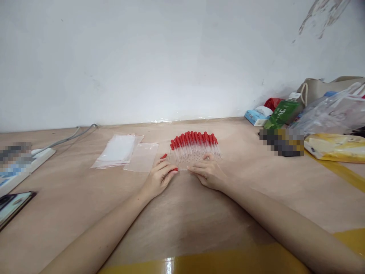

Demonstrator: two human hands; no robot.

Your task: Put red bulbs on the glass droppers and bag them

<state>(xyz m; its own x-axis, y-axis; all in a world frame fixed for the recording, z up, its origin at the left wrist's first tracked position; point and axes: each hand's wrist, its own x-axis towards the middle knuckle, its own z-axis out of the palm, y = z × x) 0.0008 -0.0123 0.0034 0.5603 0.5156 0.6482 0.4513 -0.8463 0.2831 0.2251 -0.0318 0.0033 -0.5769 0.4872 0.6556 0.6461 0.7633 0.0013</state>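
Observation:
My left hand (pixel 162 176) is closed, thumb and fingers pinching the red rubber bulb of a dropper (pixel 175 169) just above the table. The dropper's clear tube runs sideways to my right hand (pixel 209 173), whose fingertips are at its other end. Behind my hands, several glass droppers with red bulbs (pixel 196 136) lie side by side in a fanned row, bulbs toward the wall. One more red bulb (pixel 163 156) shows by my left fingers, its tube partly hidden. Left of my hand lies a flat clear plastic bag (pixel 144 154), next to a stack of clear bags (pixel 118 148).
At the left are a white power strip (pixel 42 152) with a grey cable and a phone (pixel 15 205). At the right lie a green bottle (pixel 282 112), a blue tissue pack (pixel 256 116), plastic bags (pixel 336 110) and a yellow packet (pixel 339 146). A white wall (pixel 142 61) bounds the back.

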